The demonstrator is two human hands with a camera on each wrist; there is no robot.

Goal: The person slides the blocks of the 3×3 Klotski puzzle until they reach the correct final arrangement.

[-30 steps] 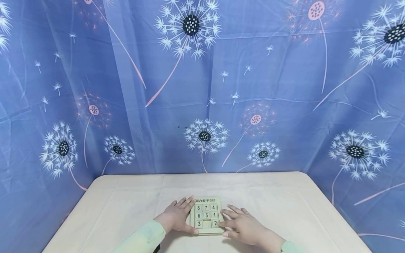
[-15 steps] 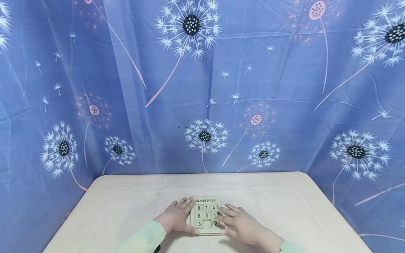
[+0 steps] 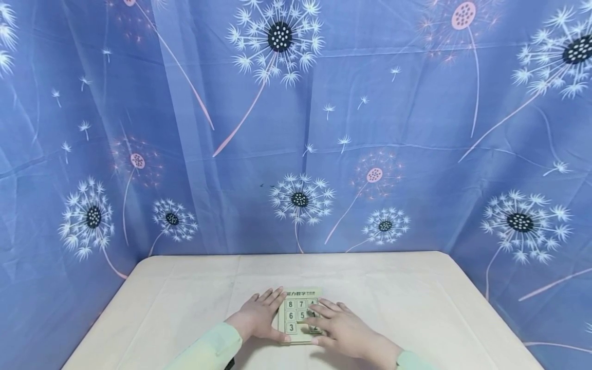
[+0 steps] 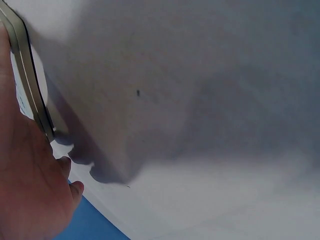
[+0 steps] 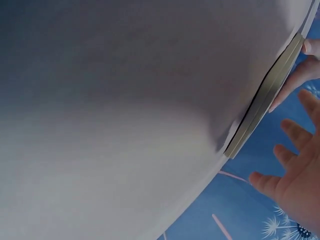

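Observation:
A pale green sliding number puzzle [image 3: 300,294] lies on the table between both hands. Its rows show 8, 7, 4, then 6, 5, 1, then 3, a gap and 2. My left hand [image 3: 261,316] rests along its left side, fingers straight, thumb at the near left corner. In the left wrist view that palm lies right beside the board's edge [image 4: 31,75]. Over the right column reaches my right hand [image 3: 349,331], its spread fingers partly covering the 4, 1 and 2 tiles. From the right wrist, the fingers [image 5: 295,135] appear loosely extended above the board.
A cream cloth covers the table [image 3: 393,282]. Blue curtains [image 3: 250,205] with a dandelion print stand behind it and along both sides. Light green sleeves [image 3: 208,347] cover the forearms.
My right hand has moved left, from the puzzle's right edge to over its right column. The left hand has stayed in place, and the tiles visible show the same layout.

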